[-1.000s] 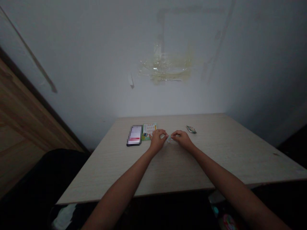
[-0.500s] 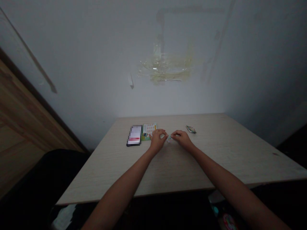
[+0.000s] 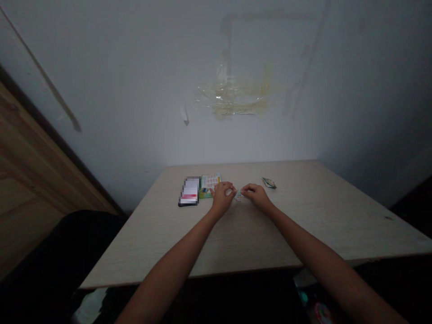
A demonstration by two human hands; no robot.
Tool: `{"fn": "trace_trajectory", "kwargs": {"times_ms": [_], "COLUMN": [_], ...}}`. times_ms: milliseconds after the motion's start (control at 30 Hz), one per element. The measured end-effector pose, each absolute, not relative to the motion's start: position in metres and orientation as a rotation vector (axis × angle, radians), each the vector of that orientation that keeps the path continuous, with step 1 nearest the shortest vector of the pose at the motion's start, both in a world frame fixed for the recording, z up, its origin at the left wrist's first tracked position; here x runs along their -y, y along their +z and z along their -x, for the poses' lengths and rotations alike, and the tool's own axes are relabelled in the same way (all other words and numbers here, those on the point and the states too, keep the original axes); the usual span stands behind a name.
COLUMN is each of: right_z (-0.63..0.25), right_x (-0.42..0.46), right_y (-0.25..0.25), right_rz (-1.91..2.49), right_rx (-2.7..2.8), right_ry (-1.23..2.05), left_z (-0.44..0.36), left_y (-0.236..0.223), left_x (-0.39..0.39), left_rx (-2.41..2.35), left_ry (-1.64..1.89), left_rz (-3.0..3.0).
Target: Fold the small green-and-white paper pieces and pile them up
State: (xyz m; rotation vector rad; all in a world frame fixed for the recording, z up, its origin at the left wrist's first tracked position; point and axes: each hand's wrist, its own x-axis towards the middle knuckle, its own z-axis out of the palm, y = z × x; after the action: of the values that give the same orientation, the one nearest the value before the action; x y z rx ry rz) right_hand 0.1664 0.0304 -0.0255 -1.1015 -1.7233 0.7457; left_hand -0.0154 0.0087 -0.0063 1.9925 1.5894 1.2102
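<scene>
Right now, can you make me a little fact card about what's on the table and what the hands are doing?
Left hand: pinching the left side of a small printed piece
Right hand: pinching its right side
Phone: on the table, left of both hands, screen blurred
Green-and-white sheet: beside the phone, partly hidden behind the left hand
Colorful bundle: beyond the right hand, too small to identify
Wall: yellowed clear tape behind the table

The tabletop (image 3: 236, 238) looks like matt, grained wood, the tape (image 3: 240, 106) glossy plastic, the booklet (image 3: 210, 181) printed paper.
</scene>
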Motion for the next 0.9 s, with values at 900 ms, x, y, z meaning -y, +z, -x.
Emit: {"fn": "trace_trajectory", "kwargs": {"times_ms": [900], "right_z": [-0.1726], "right_x": [-0.0388], "right_y": [-0.0334], "right_rz": [1.086], "right_rx": [1.516], "right_ry": [0.862], "left_z": [0.0244], "left_y": [-0.011], "left_x": [-0.0167], "left_rx": [-1.612], "left_ry": [1.34], "left_rz": [-1.923]}}
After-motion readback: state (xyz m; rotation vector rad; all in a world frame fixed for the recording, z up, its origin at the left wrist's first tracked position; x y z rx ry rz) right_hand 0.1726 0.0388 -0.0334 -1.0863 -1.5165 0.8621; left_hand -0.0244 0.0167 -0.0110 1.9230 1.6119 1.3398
